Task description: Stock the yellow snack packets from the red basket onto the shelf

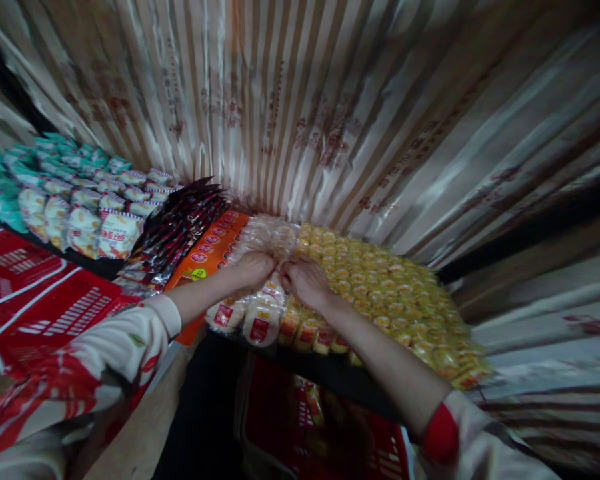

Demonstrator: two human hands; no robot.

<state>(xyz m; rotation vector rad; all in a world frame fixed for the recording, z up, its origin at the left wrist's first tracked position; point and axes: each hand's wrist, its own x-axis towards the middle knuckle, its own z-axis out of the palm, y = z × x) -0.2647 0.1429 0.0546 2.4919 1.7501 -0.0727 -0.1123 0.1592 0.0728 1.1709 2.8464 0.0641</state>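
Observation:
Both my hands meet over rows of clear plastic packets (261, 323) with round pale contents and red labels. My left hand (256, 268) is closed, its fingertips pinching at a packet in these rows. Close beside it my right hand (307, 281) is also closed, fingers bent at the same packets. Blur hides exactly which packet edge each hand grips. Right of the hands lie many rows of small yellow packets (380, 287), some passing under my right wrist. An orange printed sheet or box (211, 243) lies under and behind my left forearm.
Dark packets (180, 223) stand in a slanted row farther left, then white snack packets (120, 233) and teal ones (3, 193). Red crates (45, 300) are at left; another red crate (375, 443) is below the display. Striped printed plastic sheeting (290, 100) hangs behind.

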